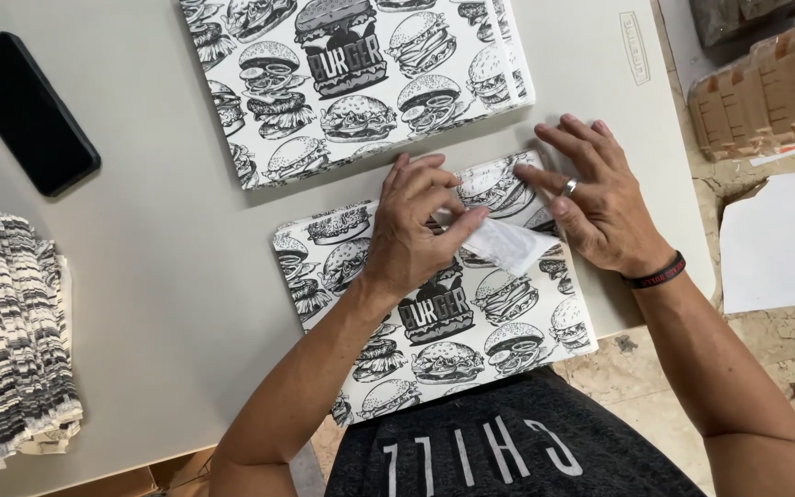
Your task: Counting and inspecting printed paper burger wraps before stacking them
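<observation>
Under both hands [508, 216], flat printed paper sheet [434, 313]

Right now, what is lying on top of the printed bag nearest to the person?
On the printed bag lie both hands: the left hand pinches a white folded flap, and the right hand presses flat beside it. The print beneath the hands is covered.
</observation>
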